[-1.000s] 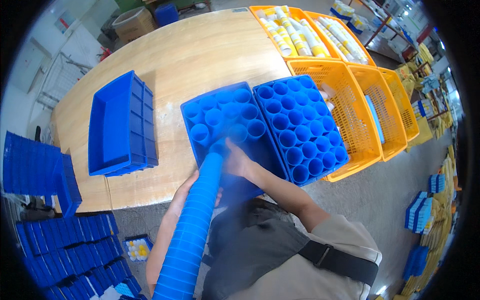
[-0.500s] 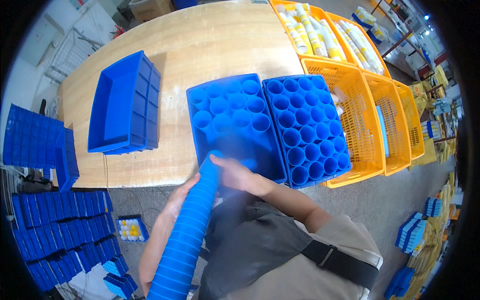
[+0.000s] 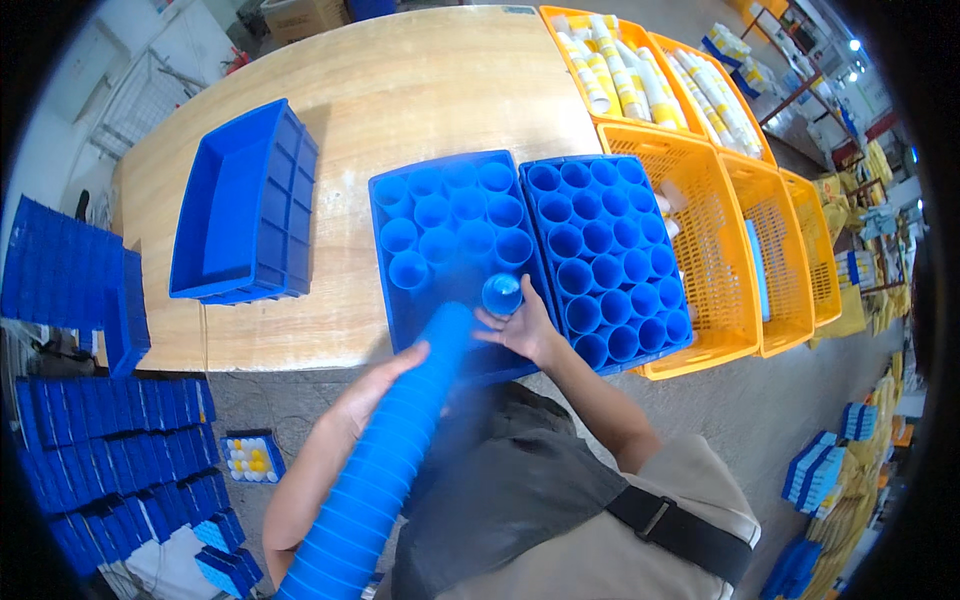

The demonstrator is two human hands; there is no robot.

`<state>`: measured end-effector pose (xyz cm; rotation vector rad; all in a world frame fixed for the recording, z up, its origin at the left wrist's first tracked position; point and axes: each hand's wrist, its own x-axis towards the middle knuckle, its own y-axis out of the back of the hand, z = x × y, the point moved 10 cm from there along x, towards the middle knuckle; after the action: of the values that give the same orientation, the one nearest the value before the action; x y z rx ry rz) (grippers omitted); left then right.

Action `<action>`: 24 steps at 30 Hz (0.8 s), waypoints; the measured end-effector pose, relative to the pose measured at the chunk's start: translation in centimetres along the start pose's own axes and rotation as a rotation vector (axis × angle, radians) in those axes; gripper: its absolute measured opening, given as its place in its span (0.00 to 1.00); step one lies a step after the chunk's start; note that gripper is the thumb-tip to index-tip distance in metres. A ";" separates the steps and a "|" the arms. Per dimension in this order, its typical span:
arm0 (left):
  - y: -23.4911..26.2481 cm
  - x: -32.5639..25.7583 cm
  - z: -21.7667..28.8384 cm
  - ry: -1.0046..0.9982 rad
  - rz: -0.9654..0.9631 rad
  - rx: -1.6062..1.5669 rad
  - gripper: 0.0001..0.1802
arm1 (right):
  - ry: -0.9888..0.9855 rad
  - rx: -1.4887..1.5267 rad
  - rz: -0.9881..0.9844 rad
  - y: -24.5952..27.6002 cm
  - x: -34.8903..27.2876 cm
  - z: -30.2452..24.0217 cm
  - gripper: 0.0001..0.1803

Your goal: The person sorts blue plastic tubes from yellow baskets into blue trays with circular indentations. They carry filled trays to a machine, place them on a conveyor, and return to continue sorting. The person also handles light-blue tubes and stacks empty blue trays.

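Observation:
My left hand [image 3: 378, 385] is wrapped round a long stack of nested blue cups [image 3: 365, 490], which slants up from the lower edge. The stack's upper end is over the front of a blue bin [image 3: 378, 265], where it looks hazy. With its fingers round its lower side, my right hand [image 3: 530, 328] holds a single blue cup [image 3: 502, 290] mouth up inside that bin's right part. Rows of blue cups [image 3: 431, 211] stand mouth up in the bin's far part. Touching it on the right is another blue bin [image 3: 532, 190] packed with similar cups.
An empty blue bin [image 3: 215, 220] rests on its side on the wooden table [image 3: 350, 60]. Orange crates [image 3: 715, 300] line the table's right edge; the far ones hold white and yellow cup stacks [image 3: 625, 85]. Blue bins [image 3: 110, 440] are piled at the left.
My right hand has left the stack's upper end and moved right, with a single cup in it. The stack's end has shifted slightly right, still in my left hand.

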<state>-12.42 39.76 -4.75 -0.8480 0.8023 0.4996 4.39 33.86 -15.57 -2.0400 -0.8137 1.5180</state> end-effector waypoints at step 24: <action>4.4 -3.5 -4.5 0.060 0.090 -0.125 0.36 | -0.529 -0.287 -0.645 -7.0 -2.5 11.3 0.32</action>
<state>-19.35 38.37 -5.86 -0.9489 0.8744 0.6111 -8.31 37.32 -12.30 -1.3113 -1.7744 1.6062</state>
